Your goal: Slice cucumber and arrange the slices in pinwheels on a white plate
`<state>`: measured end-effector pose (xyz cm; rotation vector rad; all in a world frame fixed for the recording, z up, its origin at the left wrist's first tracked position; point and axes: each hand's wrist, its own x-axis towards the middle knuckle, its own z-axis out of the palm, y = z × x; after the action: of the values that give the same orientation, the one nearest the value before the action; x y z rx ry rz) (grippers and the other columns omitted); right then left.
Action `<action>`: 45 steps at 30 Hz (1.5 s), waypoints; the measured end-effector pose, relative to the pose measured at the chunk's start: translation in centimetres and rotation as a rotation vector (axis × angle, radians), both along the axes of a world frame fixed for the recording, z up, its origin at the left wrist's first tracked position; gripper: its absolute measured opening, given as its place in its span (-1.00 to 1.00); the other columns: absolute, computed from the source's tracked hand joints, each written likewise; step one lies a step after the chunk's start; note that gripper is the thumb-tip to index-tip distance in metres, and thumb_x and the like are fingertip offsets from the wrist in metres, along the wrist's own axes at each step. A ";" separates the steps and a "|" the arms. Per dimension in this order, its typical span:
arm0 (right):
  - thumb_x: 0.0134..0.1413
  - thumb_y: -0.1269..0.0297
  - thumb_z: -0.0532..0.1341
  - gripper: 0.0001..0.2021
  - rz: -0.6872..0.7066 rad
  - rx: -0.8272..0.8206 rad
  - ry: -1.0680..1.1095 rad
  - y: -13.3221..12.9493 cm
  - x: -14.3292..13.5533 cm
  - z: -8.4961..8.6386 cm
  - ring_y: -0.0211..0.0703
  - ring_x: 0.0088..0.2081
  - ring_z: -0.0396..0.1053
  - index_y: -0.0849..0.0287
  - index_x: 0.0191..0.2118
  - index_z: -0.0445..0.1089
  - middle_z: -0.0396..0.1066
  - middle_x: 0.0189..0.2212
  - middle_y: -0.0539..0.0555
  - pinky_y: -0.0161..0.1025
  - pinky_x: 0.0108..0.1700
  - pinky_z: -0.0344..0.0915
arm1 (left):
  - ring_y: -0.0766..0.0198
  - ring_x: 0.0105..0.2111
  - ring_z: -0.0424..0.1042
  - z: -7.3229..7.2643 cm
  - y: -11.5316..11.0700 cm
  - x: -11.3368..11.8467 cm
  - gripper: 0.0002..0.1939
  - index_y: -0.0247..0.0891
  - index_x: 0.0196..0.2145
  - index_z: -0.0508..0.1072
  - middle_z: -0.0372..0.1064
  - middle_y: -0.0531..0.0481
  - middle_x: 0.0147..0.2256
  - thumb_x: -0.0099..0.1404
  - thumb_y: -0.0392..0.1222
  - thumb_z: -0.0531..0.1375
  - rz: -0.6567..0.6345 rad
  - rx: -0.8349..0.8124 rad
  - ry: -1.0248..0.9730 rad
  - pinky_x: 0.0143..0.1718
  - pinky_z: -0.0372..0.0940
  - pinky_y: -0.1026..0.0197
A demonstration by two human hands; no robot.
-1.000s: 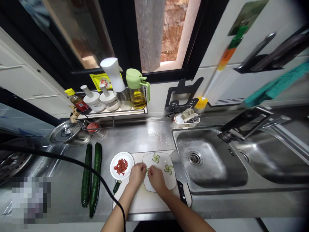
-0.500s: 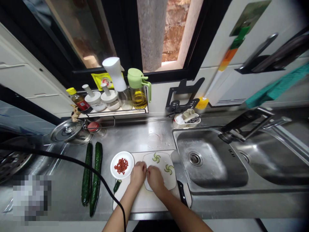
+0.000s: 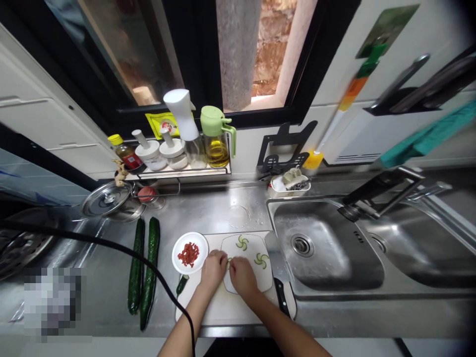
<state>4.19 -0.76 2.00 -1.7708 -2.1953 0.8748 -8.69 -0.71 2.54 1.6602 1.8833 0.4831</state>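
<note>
Both my hands meet over the left part of a white squarish plate (image 3: 260, 283), fingers curled and fingertips close together. My left hand (image 3: 214, 268) is closed at the plate's left edge. My right hand (image 3: 242, 276) is closed beside it over the plate. A bit of green cucumber slice (image 3: 228, 263) shows between the fingertips; most of it is hidden. Two pinwheels of thin cucumber slices lie on the plate, an upper one (image 3: 242, 242) and a right one (image 3: 262, 261). The plate rests on a pale cutting board (image 3: 219, 313).
A round white dish (image 3: 177, 265) of chopped red pieces (image 3: 189, 254) and a cucumber stub (image 3: 182, 284) are at the left. Two whole cucumbers (image 3: 149, 272) lie farther left. A black-handled knife (image 3: 281, 296) lies right, near the sink (image 3: 327, 248). A black cable (image 3: 111, 244) crosses in front.
The view has shifted slightly. My fingertips have parted a little, and green cucumber now shows between them. The two pinwheels stay in place on the plate.
</note>
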 end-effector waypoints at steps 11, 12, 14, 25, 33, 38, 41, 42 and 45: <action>0.13 0.48 0.05 -0.80 0.055 0.014 0.016 -1.3 2.8 1.0 -0.16 -0.29 0.26 0.18 -0.42 0.38 0.40 -0.39 0.07 -0.29 -0.18 0.08 | 0.21 -0.26 0.43 1.0 -4.2 -4.6 -0.75 -0.22 -0.28 0.51 0.48 -0.09 -0.29 0.28 -0.26 0.02 0.251 -0.009 0.117 -0.19 0.23 0.23; 0.12 0.48 0.06 -0.80 0.057 0.013 0.017 -1.5 3.1 1.1 -0.15 -0.29 0.26 0.18 -0.42 0.38 0.40 -0.39 0.07 -0.28 -0.18 0.08 | 0.20 -0.26 0.44 1.2 -4.6 -5.2 -0.75 -0.22 -0.28 0.50 0.47 -0.09 -0.28 0.29 -0.24 0.01 0.289 -0.031 0.146 -0.21 0.23 0.24; 0.13 0.47 0.06 -0.81 0.061 0.012 0.016 -1.9 3.6 1.3 -0.14 -0.30 0.26 0.17 -0.41 0.39 0.40 -0.39 0.07 -0.27 -0.18 0.09 | 0.19 -0.27 0.44 1.7 -5.0 -6.2 -0.75 -0.22 -0.28 0.50 0.47 -0.10 -0.27 0.30 -0.21 0.02 0.346 -0.078 0.205 -0.24 0.22 0.24; 0.15 0.45 0.05 -0.80 0.089 0.004 0.030 -3.5 4.5 1.1 -0.12 -0.27 0.30 0.16 -0.39 0.39 0.41 -0.40 0.06 -0.21 -0.07 0.09 | 0.12 -0.27 0.46 2.8 -4.6 -6.9 -0.71 -0.27 -0.27 0.53 0.48 -0.19 -0.27 0.29 -0.13 0.03 0.399 -0.262 0.324 -0.32 0.17 0.23; 0.14 0.45 0.06 -0.81 0.092 0.000 0.046 -3.6 4.6 1.1 -0.14 -0.27 0.31 0.16 -0.39 0.39 0.43 -0.38 0.05 -0.22 -0.05 0.08 | 0.14 -0.34 0.46 1.7 -4.5 -7.2 -0.68 -0.27 -0.32 0.53 0.48 -0.18 -0.31 0.30 -0.13 0.00 0.409 -0.244 0.354 -0.33 0.17 0.23; 0.14 0.45 0.06 -0.81 0.104 -0.004 0.048 -3.5 4.6 1.1 -0.13 -0.26 0.31 0.15 -0.38 0.40 0.43 -0.36 0.06 -0.22 -0.05 0.08 | 0.17 -0.33 0.45 1.9 -4.7 -7.6 -0.70 -0.23 -0.38 0.52 0.50 -0.13 -0.35 0.29 -0.13 0.02 0.440 -0.202 0.284 -0.36 0.14 0.28; 0.14 0.45 0.06 -0.81 0.105 -0.012 0.040 -3.3 4.6 1.2 -0.13 -0.26 0.31 0.15 -0.38 0.40 0.43 -0.37 0.06 -0.23 -0.07 0.07 | 0.21 -0.37 0.43 1.7 -5.0 -8.2 -0.69 -0.21 -0.42 0.52 0.50 -0.07 -0.41 0.29 -0.11 0.02 0.473 -0.175 0.198 -0.38 0.14 0.30; 0.13 0.45 0.07 -0.81 0.103 -0.015 0.038 -3.3 4.6 1.2 -0.13 -0.26 0.30 0.16 -0.38 0.40 0.43 -0.37 0.05 -0.23 -0.07 0.07 | 0.22 -0.38 0.43 1.6 -5.0 -8.4 -0.69 -0.21 -0.44 0.52 0.49 -0.05 -0.43 0.28 -0.10 0.02 0.485 -0.167 0.168 -0.39 0.14 0.30; 0.13 0.45 0.06 -0.82 0.093 -0.016 0.041 -3.1 4.6 1.4 -0.13 -0.27 0.29 0.16 -0.39 0.39 0.42 -0.38 0.05 -0.24 -0.11 0.08 | 0.24 -0.41 0.41 1.3 -5.1 -8.2 -0.68 -0.21 -0.46 0.51 0.46 0.00 -0.48 0.27 -0.06 0.03 0.516 -0.131 0.088 -0.38 0.15 0.31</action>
<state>8.81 -3.88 3.40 -1.6536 -2.2663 0.9421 -16.91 -5.76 3.80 1.1176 2.3592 0.4788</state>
